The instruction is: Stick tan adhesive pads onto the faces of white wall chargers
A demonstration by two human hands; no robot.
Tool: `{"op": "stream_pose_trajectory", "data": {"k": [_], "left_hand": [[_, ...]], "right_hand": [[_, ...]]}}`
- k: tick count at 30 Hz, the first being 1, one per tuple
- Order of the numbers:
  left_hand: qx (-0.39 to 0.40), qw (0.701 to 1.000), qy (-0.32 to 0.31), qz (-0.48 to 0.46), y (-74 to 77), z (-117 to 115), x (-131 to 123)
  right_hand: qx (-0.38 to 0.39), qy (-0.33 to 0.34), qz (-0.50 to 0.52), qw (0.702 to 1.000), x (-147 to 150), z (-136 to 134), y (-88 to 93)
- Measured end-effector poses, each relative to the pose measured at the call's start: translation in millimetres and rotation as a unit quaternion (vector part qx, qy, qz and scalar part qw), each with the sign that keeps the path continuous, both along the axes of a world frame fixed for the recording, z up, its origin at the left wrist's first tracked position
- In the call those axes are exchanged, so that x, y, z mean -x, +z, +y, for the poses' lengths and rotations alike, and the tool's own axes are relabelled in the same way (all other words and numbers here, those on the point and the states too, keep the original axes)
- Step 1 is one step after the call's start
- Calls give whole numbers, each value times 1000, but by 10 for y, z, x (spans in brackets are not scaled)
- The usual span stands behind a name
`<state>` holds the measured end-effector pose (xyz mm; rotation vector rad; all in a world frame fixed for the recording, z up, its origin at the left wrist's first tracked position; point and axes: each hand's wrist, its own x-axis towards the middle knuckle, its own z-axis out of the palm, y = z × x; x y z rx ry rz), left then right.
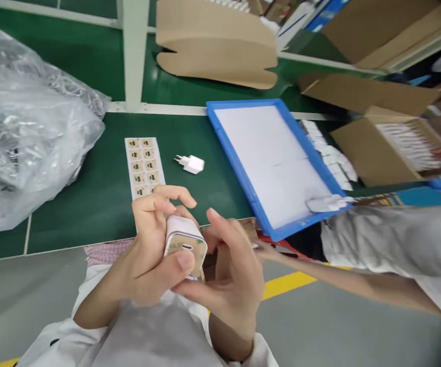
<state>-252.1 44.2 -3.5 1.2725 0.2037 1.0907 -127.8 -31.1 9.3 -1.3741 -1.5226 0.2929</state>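
Observation:
Just past the front edge of the green bench, my left hand (147,255) grips a white charger (182,224). Its end face, turned toward me, has a tan sticker (195,255) with dark print around a small port slot. My left thumb presses on that sticker. My right hand (231,270) curls around the charger's right side, thumb at its lower edge and index finger raised off it; its other fingertips are partly hidden. Beyond my left fingers lies a sheet of tan stickers (144,163). A second white charger (192,164) with two pins lies on the bench.
A blue-rimmed tray (236,173) lies right of centre, with a clear bag of white parts on it. White chargers (331,158) and open cartons (373,153) are farther right. A co-worker's arm (320,275) reaches in there. A large plastic bag (33,122) fills the left.

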Motion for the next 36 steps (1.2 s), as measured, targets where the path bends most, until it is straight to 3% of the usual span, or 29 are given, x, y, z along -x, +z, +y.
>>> {"op": "stream_pose_trajectory", "data": {"k": [3, 8, 13, 17, 25, 31, 33, 36], "left_hand": [[-10, 998, 49, 39, -18, -40, 137], [39, 982, 159, 100, -2, -142, 239], [142, 968, 167, 121, 72, -200, 226], [104, 964, 196, 148, 98, -200, 202], [133, 967, 182, 122, 41, -226, 113], [225, 959, 148, 82, 58, -214, 49], [254, 960, 109, 52, 57, -212, 29], [300, 953, 49, -4, 44, -212, -4]], "right_hand": [[-43, -5, -99, 994, 83, 133, -72], [-93, -24, -82, 992, 290, 304, -170], [-175, -95, -105, 974, 467, 442, -257], [-217, -161, -132, 954, 556, 496, -305], [-259, -255, -146, 920, 548, 502, -506], [-310, -292, -120, 897, 577, 612, -561], [-273, -276, -112, 915, 532, 538, -541], [-126, -156, -113, 973, 384, 303, -512]]}}
